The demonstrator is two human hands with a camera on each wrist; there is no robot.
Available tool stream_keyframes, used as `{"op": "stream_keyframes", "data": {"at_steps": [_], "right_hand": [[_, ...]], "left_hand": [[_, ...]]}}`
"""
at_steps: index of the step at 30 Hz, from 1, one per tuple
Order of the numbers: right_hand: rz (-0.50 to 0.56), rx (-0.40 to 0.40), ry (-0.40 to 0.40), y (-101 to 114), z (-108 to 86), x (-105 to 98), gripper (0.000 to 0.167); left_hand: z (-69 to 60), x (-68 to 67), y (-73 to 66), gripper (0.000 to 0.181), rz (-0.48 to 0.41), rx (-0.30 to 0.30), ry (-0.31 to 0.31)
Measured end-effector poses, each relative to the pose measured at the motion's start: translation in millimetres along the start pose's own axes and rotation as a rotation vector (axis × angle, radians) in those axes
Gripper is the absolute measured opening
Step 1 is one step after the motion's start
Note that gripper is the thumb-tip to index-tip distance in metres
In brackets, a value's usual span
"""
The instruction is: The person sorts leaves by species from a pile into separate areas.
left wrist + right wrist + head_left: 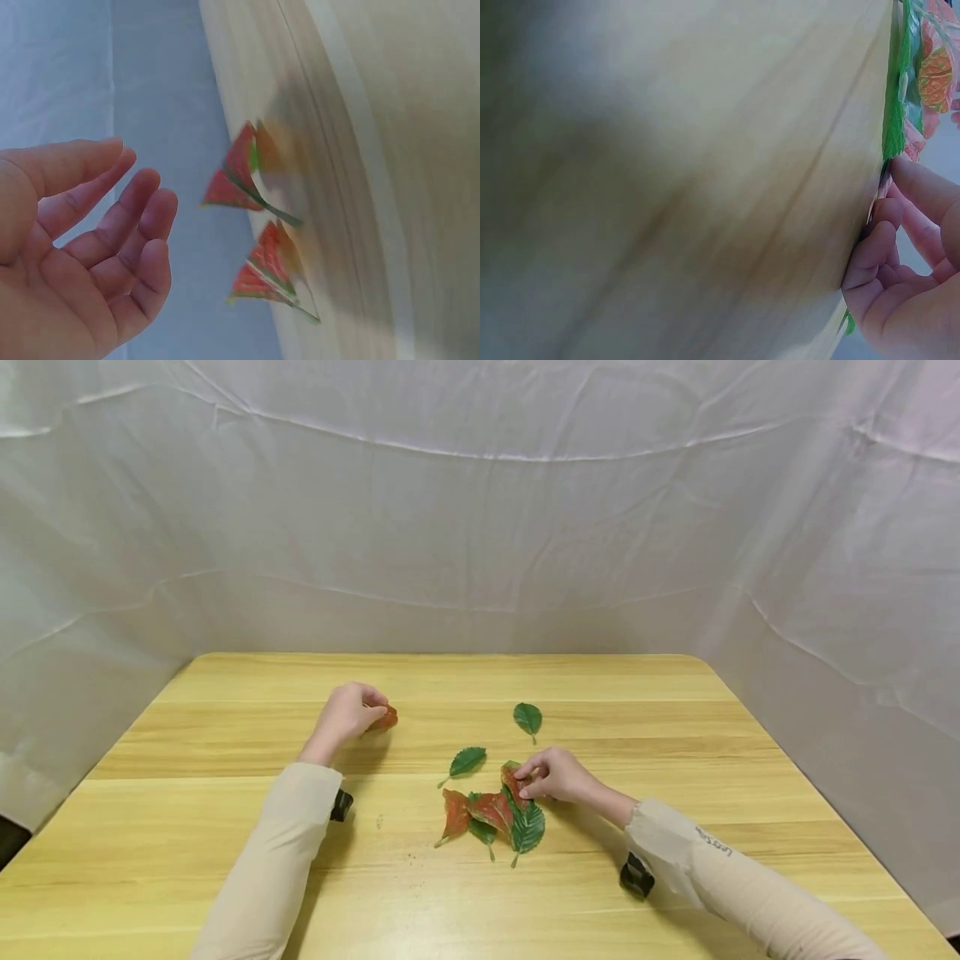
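On the left of the table, my left hand [351, 712] is beside a red leaf [386, 719], partly hiding it in the head view. The left wrist view has two folded red leaves, one [238, 174] above the other [264, 268], apart from the loosely bent fingers of the left hand [97, 240]. Near the middle, my right hand [561, 777] pinches a red leaf [512, 779] at the top of a small pile. More red leaves [492, 811] and green leaves [528, 827] overlap there. Fingertips of the right hand [907, 255] touch low at the tabletop.
Loose green leaves lie behind the pile, one [468, 761] to the left and another [528, 717] farther back. A red leaf [454, 815] forms the pile's left end. The wooden table [637, 710] is bordered by a white cloth [465, 527].
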State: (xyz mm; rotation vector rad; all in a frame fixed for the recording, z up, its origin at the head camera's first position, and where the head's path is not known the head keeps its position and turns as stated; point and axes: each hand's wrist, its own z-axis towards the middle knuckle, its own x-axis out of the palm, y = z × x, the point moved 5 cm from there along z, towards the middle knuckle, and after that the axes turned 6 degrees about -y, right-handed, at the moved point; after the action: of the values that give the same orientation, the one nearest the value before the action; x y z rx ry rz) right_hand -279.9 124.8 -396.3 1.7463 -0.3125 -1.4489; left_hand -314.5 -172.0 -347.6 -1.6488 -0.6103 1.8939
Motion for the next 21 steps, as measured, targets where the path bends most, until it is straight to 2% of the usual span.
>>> {"op": "stream_keyframes", "data": {"at_steps": [9, 16, 21], "right_hand": [[0.009, 0.008, 0.001, 0.2, 0.8, 0.2, 0.023], [0.004, 0.002, 0.002, 2.9, 1.0, 0.2, 0.022], [0.007, -0.007, 0.004, 3.2, 1.2, 0.6, 0.021]], "left_hand": [[-10.1, 5.8, -19.3, 0.019, -0.02, 0.089, 0.01], [-19.2, 11.1, -30.8, 0.015, -0.03, 0.186, -0.012], [-27.1, 16.0, -36.6, 0.013, -0.024, 0.22, -0.016]]}}
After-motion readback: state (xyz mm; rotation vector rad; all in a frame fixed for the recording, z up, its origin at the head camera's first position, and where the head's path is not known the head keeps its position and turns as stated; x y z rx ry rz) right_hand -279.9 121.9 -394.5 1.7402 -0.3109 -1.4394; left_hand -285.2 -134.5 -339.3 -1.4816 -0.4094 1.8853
